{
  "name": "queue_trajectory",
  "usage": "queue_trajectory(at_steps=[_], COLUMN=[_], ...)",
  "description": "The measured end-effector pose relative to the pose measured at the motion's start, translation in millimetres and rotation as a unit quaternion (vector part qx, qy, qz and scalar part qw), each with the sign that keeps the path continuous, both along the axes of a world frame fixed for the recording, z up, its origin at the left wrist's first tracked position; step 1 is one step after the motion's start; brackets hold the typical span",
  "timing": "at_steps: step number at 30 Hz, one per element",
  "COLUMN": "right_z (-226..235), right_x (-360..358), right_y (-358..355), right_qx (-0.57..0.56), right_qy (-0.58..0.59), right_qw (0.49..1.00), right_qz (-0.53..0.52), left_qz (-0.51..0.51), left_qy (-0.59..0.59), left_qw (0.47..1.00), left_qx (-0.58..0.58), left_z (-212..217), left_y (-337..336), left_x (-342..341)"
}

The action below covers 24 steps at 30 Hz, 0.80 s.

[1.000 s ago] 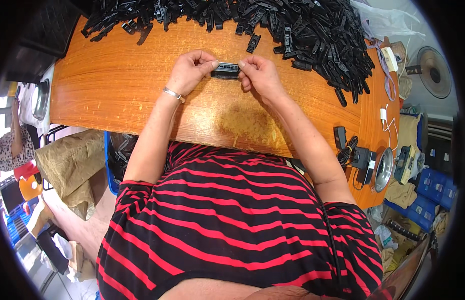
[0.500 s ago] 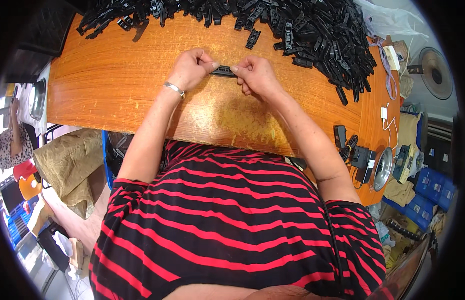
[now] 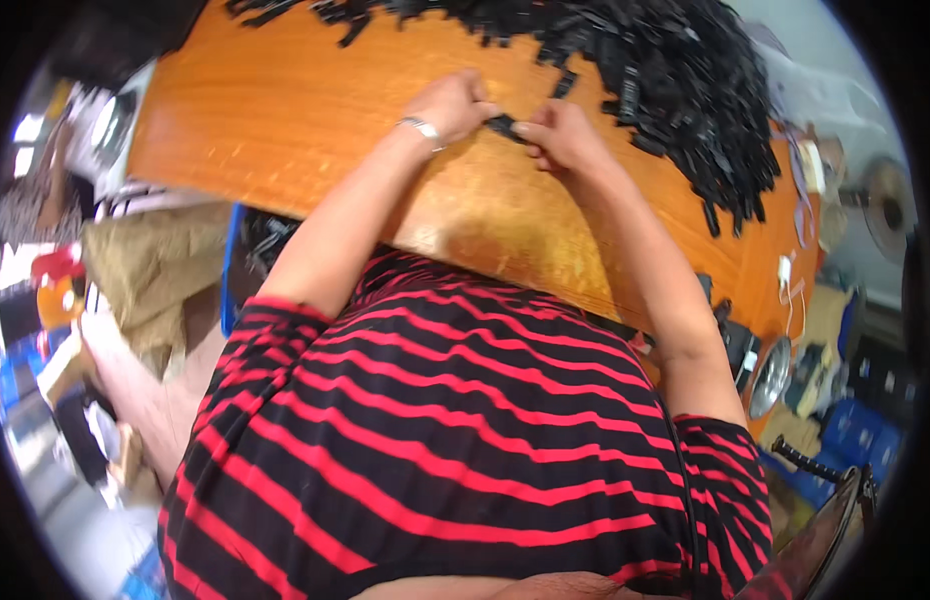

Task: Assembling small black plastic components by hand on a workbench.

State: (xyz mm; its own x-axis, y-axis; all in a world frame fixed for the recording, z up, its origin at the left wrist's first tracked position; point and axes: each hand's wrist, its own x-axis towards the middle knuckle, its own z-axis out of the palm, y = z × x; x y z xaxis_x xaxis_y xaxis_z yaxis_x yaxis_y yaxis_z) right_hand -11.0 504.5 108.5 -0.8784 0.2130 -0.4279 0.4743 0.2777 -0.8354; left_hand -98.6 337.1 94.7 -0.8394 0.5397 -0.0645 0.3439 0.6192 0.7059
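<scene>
Glossy wooden table (image 3: 285, 130), black plastic parts (image 3: 675, 80)

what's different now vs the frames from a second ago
The small black part, seen side-on a second ago as a flat bar between both hands, now shows only as a short dark piece between the fingertips. The left hand and right hand have closed in nearer each other. Neither hand let go. The pile of black parts and the wooden table look unchanged.

On the table (image 3: 285, 130), a heap of small plastic parts (image 3: 675, 70) lay along the far edge, spreading toward the right. Nearer the person, both hands met at the middle, the left hand (image 3: 455, 105) just left of the right hand (image 3: 560, 135), a small part (image 3: 505, 125) between them.
</scene>
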Motion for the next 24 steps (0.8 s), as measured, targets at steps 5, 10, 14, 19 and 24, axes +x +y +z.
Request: queue_trajectory(at_steps=[5,10,14,19,24], right_z=[16,24,10,3,-3], right_x=[6,-6,-3,17,30], right_y=[0,0,5,-9,-19], right_qx=[-0.020,0.046,0.027,-0.047,0.224], right_qy=[-0.021,-0.032,-0.010,0.094,0.258], right_qw=[0.999,0.997,0.999,0.994,0.937], right_qz=[-0.027,0.046,0.029,-0.038,0.070], left_qz=[0.013,0.021,0.055,0.002,-0.018], left_qy=[-0.009,0.009,0.064,0.033,-0.238], left_qw=[1.000,0.998,0.996,0.999,0.954], left_qx=[-0.015,-0.063,-0.013,0.037,0.183], left_z=[16,7,4,2,1], left_y=[6,9,10,-10,-37], left_x=[4,0,13,24,34])
